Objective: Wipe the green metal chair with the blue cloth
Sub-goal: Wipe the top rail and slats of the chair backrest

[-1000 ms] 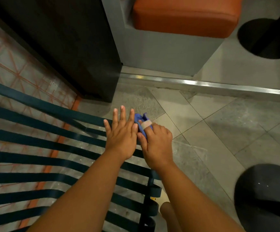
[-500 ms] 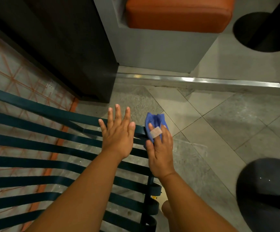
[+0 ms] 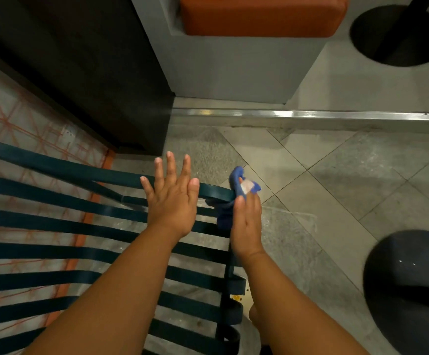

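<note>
The green metal chair (image 3: 54, 219) fills the lower left, its flat slats running left to right and ending in curled tips at the right edge. My left hand (image 3: 172, 198) lies flat on the upper slats with its fingers spread and straight. Just to the right, my right hand (image 3: 246, 221) holds the blue cloth (image 3: 236, 175) against the rounded end of the top slat. A pale plaster is wrapped round one finger of that hand. Part of the cloth hangs down behind the slat end, under the hand.
A dark cabinet (image 3: 93, 67) stands close behind the chair, beside a grey bench base with an orange cushion (image 3: 259, 16). A metal floor strip (image 3: 310, 116) crosses the tiles. A black round table foot (image 3: 398, 32) sits top right; a dark round shape (image 3: 410, 290) lies lower right.
My right hand has moved right, away from the left hand, and slid the cloth out to the tip of the top slat. The left hand stays flat on the slats.
</note>
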Available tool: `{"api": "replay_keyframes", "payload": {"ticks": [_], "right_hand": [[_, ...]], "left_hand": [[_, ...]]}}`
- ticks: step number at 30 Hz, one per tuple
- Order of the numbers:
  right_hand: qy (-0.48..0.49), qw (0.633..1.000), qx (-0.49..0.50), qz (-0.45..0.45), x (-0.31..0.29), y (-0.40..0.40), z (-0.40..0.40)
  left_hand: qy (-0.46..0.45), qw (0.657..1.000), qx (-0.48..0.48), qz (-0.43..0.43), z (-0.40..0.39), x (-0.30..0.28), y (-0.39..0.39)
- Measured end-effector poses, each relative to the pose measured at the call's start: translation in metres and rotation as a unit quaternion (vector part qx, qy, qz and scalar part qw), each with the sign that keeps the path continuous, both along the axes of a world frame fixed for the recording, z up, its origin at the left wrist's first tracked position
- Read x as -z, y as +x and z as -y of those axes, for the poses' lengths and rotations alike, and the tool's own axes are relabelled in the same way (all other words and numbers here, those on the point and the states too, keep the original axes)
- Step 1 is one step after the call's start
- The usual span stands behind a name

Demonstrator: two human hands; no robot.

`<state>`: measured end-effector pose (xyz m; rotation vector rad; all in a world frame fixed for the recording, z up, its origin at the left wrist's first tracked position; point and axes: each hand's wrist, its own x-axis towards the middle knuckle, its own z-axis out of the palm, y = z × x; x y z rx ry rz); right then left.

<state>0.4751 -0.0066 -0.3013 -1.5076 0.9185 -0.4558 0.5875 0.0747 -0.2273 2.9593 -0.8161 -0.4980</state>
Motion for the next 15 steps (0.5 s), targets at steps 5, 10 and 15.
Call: {"api": "replay_keyframes", "payload": {"ticks": [5, 10, 15], "right_hand": [[-0.153, 0.984, -0.037, -0.087, -0.029, 0.023, 0.002], [-0.235, 0.971, -0.048, -0.003, 0.001, 0.007, -0.016], [0.168, 0.976, 0.115, 0.075, 0.017, 0.005, -0.013]], "left_hand": [[0.001, 1.0, -0.006, 0.008, 0.001, 0.002, -0.002], [-0.005, 1.0, -0.009, 0.016, 0.001, 0.003, -0.003], [-0.019, 0.999, -0.004, 0.028, 0.0, 0.005, -0.003]]}}
